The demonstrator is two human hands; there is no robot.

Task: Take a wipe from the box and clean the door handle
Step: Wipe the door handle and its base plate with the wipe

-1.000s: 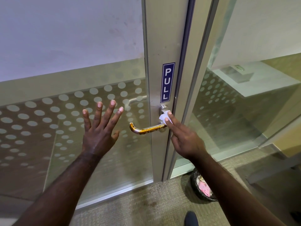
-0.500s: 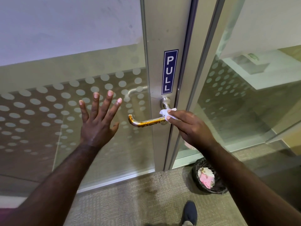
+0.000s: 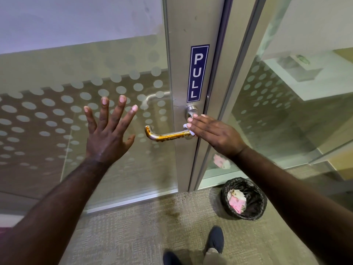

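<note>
A metal lever door handle (image 3: 164, 135) with orange-brown smears sticks out to the left from the aluminium door frame (image 3: 183, 69). My right hand (image 3: 212, 131) presses a white wipe (image 3: 188, 129) against the handle's base, below the round rosette; most of the wipe is hidden under my fingers. My left hand (image 3: 108, 131) rests flat on the dotted glass pane (image 3: 47, 115) left of the handle, fingers spread, holding nothing. The wipe box is not in view.
A blue PULL sign (image 3: 197, 73) is stuck above the handle. A black-lined waste bin (image 3: 244, 199) with pink and white scraps stands on the carpet at the foot of the frame. My shoes (image 3: 215, 240) are below. A second glass panel (image 3: 286, 111) is on the right.
My right hand has flattened over the wipe and turned palm-down at the handle's base. The camera has tilted down, so more floor and the bin show. My left hand stays on the glass.
</note>
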